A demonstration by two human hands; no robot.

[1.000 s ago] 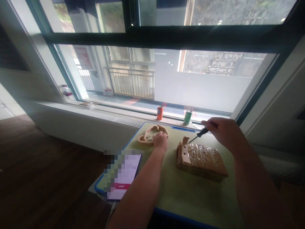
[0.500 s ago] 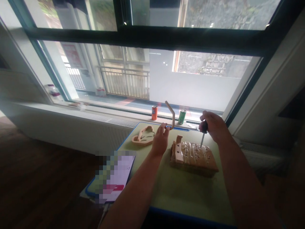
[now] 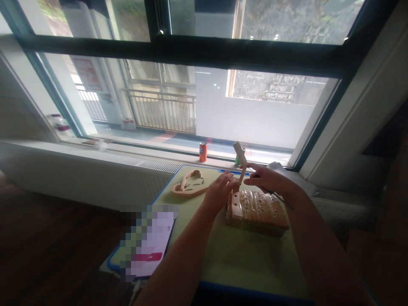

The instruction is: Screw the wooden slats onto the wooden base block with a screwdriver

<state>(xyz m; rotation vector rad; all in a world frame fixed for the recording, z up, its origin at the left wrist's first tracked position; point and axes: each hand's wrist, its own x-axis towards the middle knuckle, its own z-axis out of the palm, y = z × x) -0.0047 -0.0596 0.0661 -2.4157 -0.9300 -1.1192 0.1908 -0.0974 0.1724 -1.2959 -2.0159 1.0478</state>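
Observation:
My left hand (image 3: 219,191) grips the lower end of a bent wooden strip (image 3: 241,158), just above the left end of a cardboard box (image 3: 270,223). On that end lies a pale wooden piece (image 3: 236,208) with dark holes; whether it touches the strip is hidden by my fingers. My right hand (image 3: 270,180) is closed around a screwdriver (image 3: 282,201), its shaft pointing back and to the right. The fingertips of this hand reach the bent strip. Clear tape and many small screws cover the box top.
To the left on the green table (image 3: 242,259) lie a curved wooden frame (image 3: 188,193) and small dark pieces. A tablet or phone (image 3: 156,242), partly pixelated, lies near the left edge. An orange can (image 3: 203,152) and a partly hidden green can (image 3: 237,160) stand by the window.
My right hand has left the screws on the box and come over to the bent strip, swinging the screwdriver shaft rightward. My left hand has brought the strip right and lower, towards the box.

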